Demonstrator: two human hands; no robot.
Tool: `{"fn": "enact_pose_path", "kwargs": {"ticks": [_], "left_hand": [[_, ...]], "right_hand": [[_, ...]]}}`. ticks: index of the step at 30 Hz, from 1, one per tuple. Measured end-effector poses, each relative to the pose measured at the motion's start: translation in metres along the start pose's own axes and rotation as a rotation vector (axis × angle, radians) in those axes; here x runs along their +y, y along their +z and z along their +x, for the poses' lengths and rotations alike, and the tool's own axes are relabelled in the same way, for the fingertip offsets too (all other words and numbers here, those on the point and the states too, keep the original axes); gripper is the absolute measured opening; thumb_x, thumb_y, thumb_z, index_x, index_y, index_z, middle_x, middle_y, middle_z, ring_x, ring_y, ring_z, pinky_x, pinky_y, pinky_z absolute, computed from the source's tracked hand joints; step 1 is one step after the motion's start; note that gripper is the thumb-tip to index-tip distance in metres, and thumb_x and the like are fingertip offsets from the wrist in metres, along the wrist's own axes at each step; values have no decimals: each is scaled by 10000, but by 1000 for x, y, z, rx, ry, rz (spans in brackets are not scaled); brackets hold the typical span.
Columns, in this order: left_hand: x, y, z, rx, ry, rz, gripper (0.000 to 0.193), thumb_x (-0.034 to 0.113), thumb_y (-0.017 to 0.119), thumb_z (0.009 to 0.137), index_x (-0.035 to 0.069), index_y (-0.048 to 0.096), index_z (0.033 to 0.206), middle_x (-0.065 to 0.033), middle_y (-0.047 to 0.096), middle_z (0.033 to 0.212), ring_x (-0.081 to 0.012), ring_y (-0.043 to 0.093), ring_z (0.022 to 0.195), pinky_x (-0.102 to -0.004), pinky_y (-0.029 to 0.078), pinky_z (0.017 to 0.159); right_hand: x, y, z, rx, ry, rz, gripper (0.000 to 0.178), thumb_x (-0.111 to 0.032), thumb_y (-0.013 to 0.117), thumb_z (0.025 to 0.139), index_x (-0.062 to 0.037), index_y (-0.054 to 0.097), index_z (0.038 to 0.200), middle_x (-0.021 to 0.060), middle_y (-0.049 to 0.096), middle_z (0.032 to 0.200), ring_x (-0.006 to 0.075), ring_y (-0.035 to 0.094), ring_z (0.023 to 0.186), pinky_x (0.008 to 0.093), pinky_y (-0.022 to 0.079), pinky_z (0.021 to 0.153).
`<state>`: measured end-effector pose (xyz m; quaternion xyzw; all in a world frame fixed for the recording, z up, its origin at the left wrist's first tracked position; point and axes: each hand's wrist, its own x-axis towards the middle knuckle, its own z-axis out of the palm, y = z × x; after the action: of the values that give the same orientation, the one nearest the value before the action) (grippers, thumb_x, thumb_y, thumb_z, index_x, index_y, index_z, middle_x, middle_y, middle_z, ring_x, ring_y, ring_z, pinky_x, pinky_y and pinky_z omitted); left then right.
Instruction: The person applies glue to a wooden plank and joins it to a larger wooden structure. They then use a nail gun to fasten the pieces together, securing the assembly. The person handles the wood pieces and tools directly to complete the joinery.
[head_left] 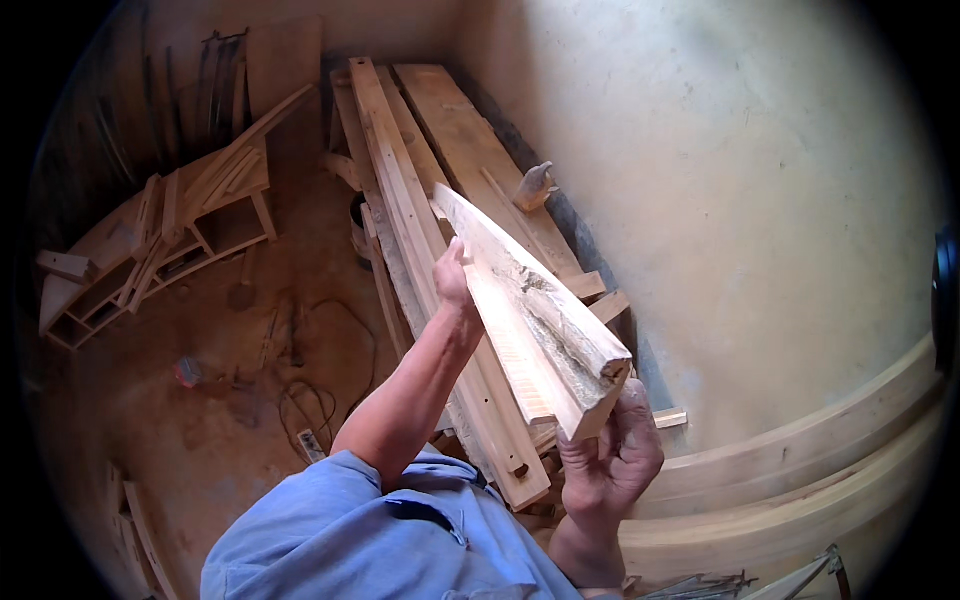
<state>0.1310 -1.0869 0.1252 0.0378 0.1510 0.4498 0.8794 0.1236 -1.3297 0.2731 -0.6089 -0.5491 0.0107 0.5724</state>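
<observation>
A pale wooden board [500,330] with a rough, bark-like hollow along its length is held up in front of me, slanting from far left to near right. My left hand [455,277] grips its left edge toward the far end, the fingers partly hidden behind the wood. At the near end, my right hand [610,455] is closed round the thick corner, thumb on one side and fingers on the other. Below the board lies a long wooden beam [395,185] with small holes, on a workbench stacked with timber.
Wide planks [470,120] lie beside the beam against the plastered wall [740,200]. A small block-like tool [535,187] rests on them. Left stands a wooden frame [200,235] loaded with pieces. A cable [320,400] is on the floor; long timbers [800,450] lean at right.
</observation>
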Motion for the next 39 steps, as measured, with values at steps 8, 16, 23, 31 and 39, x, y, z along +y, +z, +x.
{"fn": "enact_pose_path", "kwargs": {"ticks": [8,16,23,31,39], "left_hand": [[12,-11,3,-31,-1,4,603,449,298,1046,-29,526,1334,-258,630,1240,-431,623,1086,-525,471,1030],[12,-39,25,-71,-67,-120,695,490,327,1026,-152,511,1218,-275,609,1076,-391,607,924,-491,527,852],[33,-41,8,-206,-205,-133,717,502,369,1015,-179,472,1213,-256,541,1089,-345,555,930,-466,517,850],[49,-103,57,-311,-211,-3,672,454,378,1021,-182,464,1217,-250,540,1096,-339,549,927,-458,512,846],[33,-13,-11,28,-214,-165,459,328,377,1031,-87,572,1055,-185,655,870,-291,656,713,-409,600,662]], "right_hand": [[-8,17,8,-2,-49,-23,375,-104,790,854,66,682,1169,128,662,944,222,650,823,314,521,756],[-14,19,9,-51,-33,-71,328,-129,782,872,50,683,1128,116,645,937,216,626,817,305,501,742],[-17,30,5,-83,-37,-53,307,-157,787,868,55,695,1071,132,660,967,239,629,867,323,493,784],[-18,33,5,-175,-45,14,420,-184,808,852,17,682,1199,121,639,923,246,636,807,345,514,725],[-18,34,-1,-164,-158,-242,859,-613,698,877,69,511,1364,235,547,1183,347,588,1048,427,515,858]]}}
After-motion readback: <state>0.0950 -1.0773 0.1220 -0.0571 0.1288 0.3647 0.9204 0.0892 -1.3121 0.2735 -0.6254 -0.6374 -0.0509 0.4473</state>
